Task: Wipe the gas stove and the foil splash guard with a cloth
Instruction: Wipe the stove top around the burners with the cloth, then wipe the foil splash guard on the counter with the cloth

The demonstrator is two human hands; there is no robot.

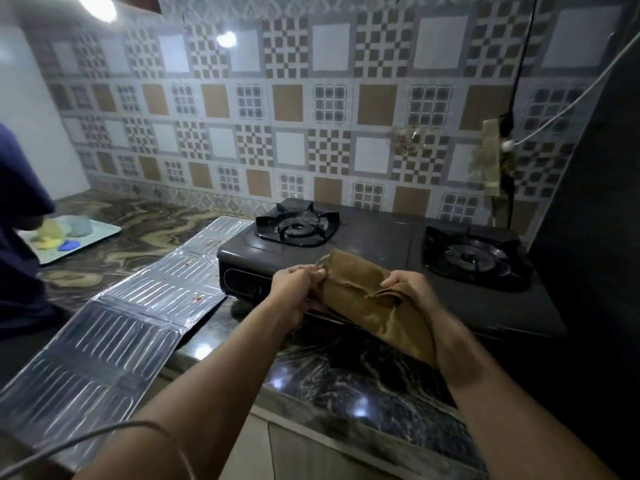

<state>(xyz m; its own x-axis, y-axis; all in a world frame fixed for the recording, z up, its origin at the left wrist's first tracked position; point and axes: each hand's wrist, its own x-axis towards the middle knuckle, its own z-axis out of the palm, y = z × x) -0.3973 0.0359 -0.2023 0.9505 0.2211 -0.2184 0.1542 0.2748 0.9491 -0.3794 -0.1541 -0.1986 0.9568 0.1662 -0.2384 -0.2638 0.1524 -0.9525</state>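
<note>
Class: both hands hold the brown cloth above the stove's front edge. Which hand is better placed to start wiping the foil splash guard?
Probably the left hand: it grips the cloth on the side nearer the foil splash guard, which lies flat left of the stove.

1. One two-burner gas stove (pixel 377 237), just beyond both hands
2. Two black burner grates: one (pixel 297 225) beyond the left hand (pixel 298 293), one (pixel 472 257) to the right of the right hand (pixel 410 289)
3. One brown cloth (pixel 363 291), gripped between the two hands
4. One foil splash guard (pixel 138 306), lying flat left of the left hand
5. One tray (pixel 104 233), far left of both hands
6. One second person (pixel 17 220), at the far left
</note>
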